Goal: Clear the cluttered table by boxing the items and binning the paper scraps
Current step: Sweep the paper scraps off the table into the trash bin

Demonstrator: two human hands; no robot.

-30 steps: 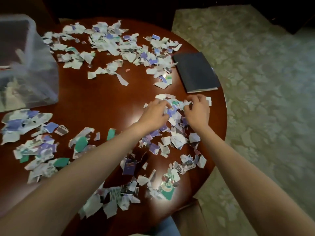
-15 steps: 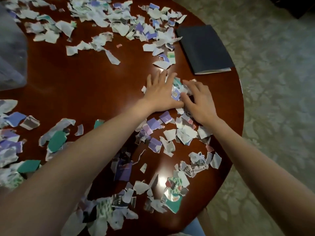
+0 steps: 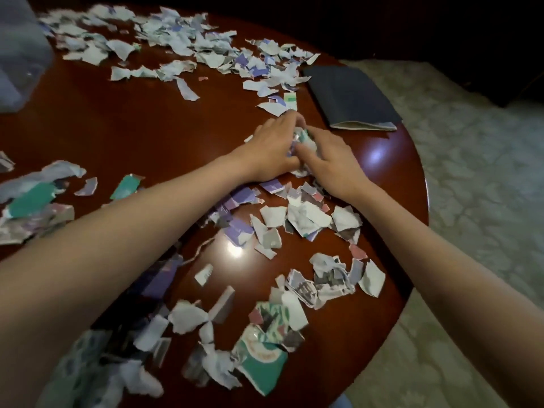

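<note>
hands have closed in since a moment ago: left hand and right hand, flat before, now cup a small clump of scraps together on the counter, beside the dark notebook; binning looks next.

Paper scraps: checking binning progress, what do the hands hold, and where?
Both hands, left hand and right hand, cup a bunch of scraps between them from either side.

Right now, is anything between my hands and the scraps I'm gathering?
Nothing visible. The left hand and right hand already press together on a bunch of paper scraps beside the dark notebook.
</note>
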